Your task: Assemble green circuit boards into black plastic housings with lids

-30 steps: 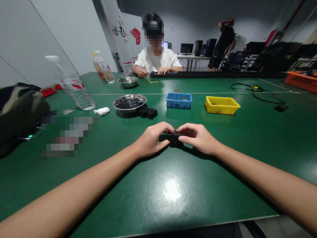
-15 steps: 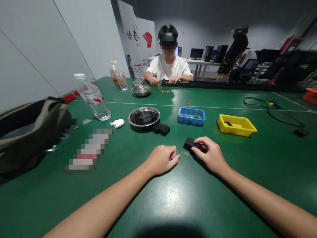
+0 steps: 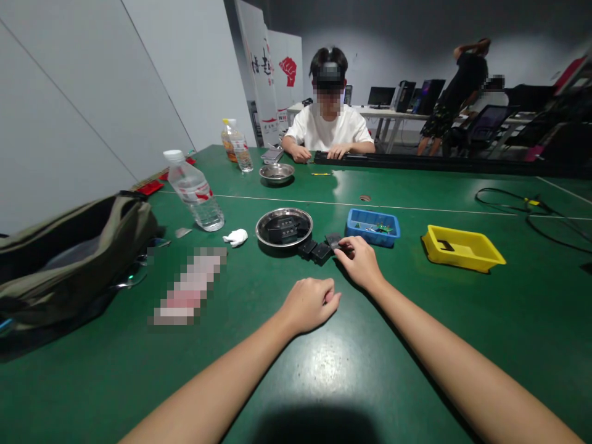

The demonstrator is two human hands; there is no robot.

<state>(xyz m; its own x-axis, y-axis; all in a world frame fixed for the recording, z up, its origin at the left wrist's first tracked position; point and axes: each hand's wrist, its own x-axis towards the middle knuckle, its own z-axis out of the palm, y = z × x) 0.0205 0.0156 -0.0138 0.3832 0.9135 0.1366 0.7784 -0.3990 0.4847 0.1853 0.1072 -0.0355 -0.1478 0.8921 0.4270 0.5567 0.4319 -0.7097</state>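
View: head cam only, looking fwd & down over the green surface (image 3: 139, 364).
R grip: narrow; R hand (image 3: 362, 263) has thumb & fingers on a black block (image 3: 332, 240), part hidden by the fingertips.
Held block: at the far R end of a short row, right by the near block (image 3: 320, 253); can't tell if it touches its neighbour or sits flat on the surface.
Row: near block plus another black block (image 3: 306, 249), side by side, running up to the steel dish (image 3: 277, 246); dish holds more black parts, pcs not countable.
L grip: L hand (image 3: 309, 306) curled in a loose fist, knuckles up, nearest the row's open side; nothing seen in it, inside of the fist hidden.
Bins: blue bin (image 3: 365, 237) just beyond R hand, small green & metal bits in it; yellow bin (image 3: 462, 261) well to the R, a flat dark pc inside.
L side: water bottle (image 3: 197, 197), white tissue (image 3: 236, 238), open bag (image 3: 83, 246).
Opposite: co-worker in white tee (image 3: 330, 126), hands at a long black bar (image 3: 416, 161).
Risk, row: held block could knock the near block askew if set down too close.
Risk, bin: R fingers nr the blue bin; a careless sweep might nudge it & spill the small bits.
Risk, pinch: fingertip hold only, so block may slip or land tilted.
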